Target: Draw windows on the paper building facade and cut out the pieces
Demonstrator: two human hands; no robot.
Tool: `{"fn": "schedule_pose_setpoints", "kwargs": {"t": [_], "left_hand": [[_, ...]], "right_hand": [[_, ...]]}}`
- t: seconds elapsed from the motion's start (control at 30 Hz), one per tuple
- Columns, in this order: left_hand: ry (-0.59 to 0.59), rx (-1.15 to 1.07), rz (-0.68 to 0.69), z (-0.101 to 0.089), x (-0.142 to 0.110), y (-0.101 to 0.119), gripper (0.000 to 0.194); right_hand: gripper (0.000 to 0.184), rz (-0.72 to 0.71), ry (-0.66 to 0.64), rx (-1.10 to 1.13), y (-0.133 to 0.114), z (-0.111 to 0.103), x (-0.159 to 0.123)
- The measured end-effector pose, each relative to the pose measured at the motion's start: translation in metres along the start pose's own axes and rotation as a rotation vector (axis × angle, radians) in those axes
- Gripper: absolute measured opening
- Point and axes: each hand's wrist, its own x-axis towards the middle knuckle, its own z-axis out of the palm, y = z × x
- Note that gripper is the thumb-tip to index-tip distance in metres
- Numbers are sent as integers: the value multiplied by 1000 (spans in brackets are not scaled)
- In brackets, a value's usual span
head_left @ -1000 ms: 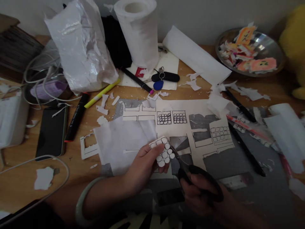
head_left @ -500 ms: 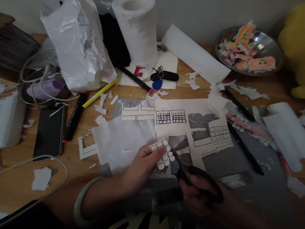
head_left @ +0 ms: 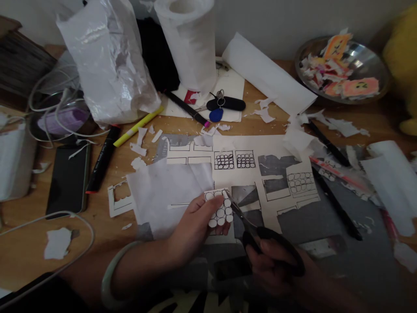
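Between the thumb and fingers of my left hand (head_left: pixel 198 221) is a small paper cutout (head_left: pixel 221 213) drawn with rows of black-outlined circles, its edge scalloped along the circles. My right hand (head_left: pixel 270 261) is closed round the black handles of a pair of scissors (head_left: pixel 286 245). The blades point up and left, their tips at the cutout's upper right edge. Under both hands lies a drawn-on paper sheet (head_left: pixel 234 180) with cut-out openings and more circle grids, on a grey cutting mat (head_left: pixel 299 226). A plain white sheet (head_left: pixel 159 195) lies left of the cutout.
A steel bowl (head_left: pixel 368 61) with coloured paper pieces stands at the back right. A paper roll (head_left: pixel 192 48) and a plastic bag (head_left: pixel 110 65) stand at the back. Left are a phone (head_left: pixel 68 180) and a black marker (head_left: pixel 102 163); paper scraps (head_left: pixel 263 111) lie about.
My left hand has turned the paper cutout so that it sits more upright, its top edge now nearly level. The scissors stay at its right edge, almost unmoved.
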Motion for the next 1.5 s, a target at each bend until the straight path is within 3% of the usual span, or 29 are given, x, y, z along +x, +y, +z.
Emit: {"fn": "schedule_pose_setpoints", "kwargs": {"t": [0.4,0.67,0.9,1.1,1.4,1.5], "left_hand": [[16,-3,12,3,-1,3,32],[132,-67,11,4,-3,4,23],[172,-213,40,0,2,-1,25],[192,-344,42,0,2,-1,22],[198,-311,20,0,2,1,20],[193,-264,10,1,2,1,20]], "right_hand": [[48,-12,13,-27,0,0,0],[48,-16,30,-24,4,-2,-1],[47,24,18,-46,8,-5,-2],[47,-65,6,-27,10,-5,-2],[45,7,35,-31,8,-5,-3],[44,-18,-8,-11,6,-4,-1]]}}
